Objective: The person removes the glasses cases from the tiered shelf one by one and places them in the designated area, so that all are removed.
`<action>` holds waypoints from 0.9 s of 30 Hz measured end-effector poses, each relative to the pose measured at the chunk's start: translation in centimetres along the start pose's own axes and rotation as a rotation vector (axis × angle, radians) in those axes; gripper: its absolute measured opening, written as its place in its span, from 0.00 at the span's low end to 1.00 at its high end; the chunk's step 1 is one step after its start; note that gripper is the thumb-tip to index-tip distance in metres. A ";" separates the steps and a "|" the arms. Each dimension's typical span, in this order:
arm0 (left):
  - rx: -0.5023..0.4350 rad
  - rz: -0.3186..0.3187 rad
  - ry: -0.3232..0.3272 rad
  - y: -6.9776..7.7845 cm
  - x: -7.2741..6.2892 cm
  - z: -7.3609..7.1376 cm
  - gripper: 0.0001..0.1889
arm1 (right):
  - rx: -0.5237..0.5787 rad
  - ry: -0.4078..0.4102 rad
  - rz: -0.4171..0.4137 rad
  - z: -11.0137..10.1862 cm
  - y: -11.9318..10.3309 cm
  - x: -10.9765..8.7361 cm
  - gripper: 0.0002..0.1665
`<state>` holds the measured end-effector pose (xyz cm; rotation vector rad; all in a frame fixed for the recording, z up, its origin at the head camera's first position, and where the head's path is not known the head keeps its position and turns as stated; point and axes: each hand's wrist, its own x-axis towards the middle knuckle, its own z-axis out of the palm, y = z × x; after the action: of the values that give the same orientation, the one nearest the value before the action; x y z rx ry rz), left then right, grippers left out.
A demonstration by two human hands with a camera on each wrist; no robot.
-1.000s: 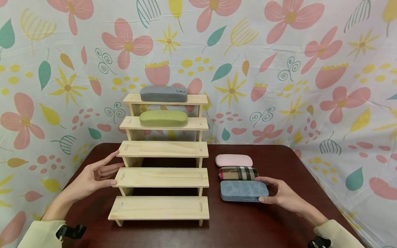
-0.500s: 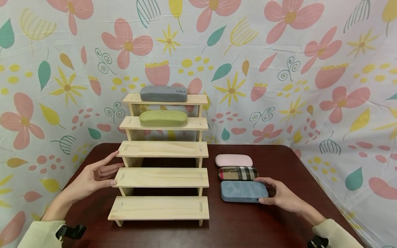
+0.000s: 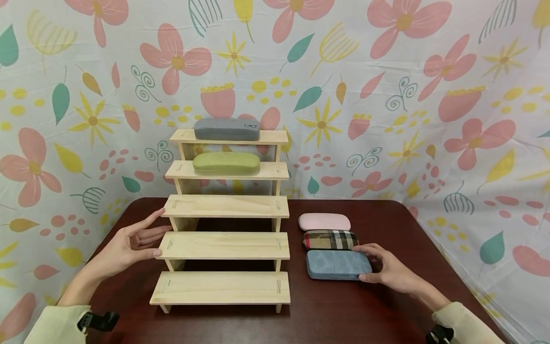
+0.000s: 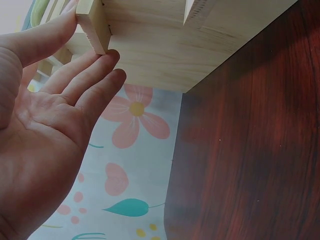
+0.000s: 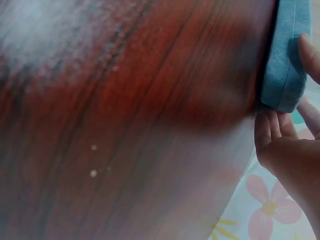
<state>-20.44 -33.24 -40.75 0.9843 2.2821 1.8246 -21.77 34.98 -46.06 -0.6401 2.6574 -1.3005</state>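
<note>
My right hand (image 3: 394, 271) grips the right end of a blue glasses case (image 3: 333, 264), thumb at the front edge and fingers at the back. In the right wrist view the case (image 5: 287, 60) stands at the frame's edge, thumb against its side. A plaid glasses case (image 3: 330, 240) lies right behind it, and a pink one (image 3: 324, 222) behind that. My left hand (image 3: 124, 251) touches the left side of a wooden tiered rack (image 3: 219, 289), fingers extended, index fingertip and thumb at two different shelf ends. In the left wrist view those fingers (image 4: 92, 92) lie along a shelf end.
On the rack's top tier rests a grey glasses case (image 3: 227, 129); a green one (image 3: 226, 163) occupies the tier below. The rack stands on a dark red-brown table (image 3: 326, 315). A floral curtain (image 3: 326, 95) hangs close behind and at both sides.
The blue glasses case shifts only very slightly under my right hand. My left hand stays at the rack, and the other cases keep their places.
</note>
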 end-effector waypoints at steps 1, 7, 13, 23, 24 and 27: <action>0.001 0.002 0.000 0.0 0.0 0.0 0.49 | 0.005 -0.003 -0.005 0.0 0.0 0.0 0.40; 0.006 0.015 -0.004 0.0 0.1 0.0 0.49 | 0.019 -0.008 -0.031 -0.1 -0.1 0.1 0.40; 0.009 0.033 -0.008 -0.1 0.1 0.0 0.49 | 0.015 -0.008 -0.037 -0.1 0.0 0.2 0.40; -0.009 0.041 -0.013 -0.2 0.1 0.0 0.49 | -0.014 -0.012 0.027 -0.1 0.0 0.4 0.42; -0.008 0.042 -0.013 -0.2 0.1 0.0 0.49 | -0.016 -0.010 0.027 -0.1 0.0 0.4 0.42; -0.005 0.039 -0.011 -0.1 0.1 0.0 0.49 | -0.019 -0.010 0.024 -0.1 0.2 0.5 0.41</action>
<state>-20.54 -33.19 -40.86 1.0425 2.2673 1.8339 -22.29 34.96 -46.10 -0.6142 2.6642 -1.2642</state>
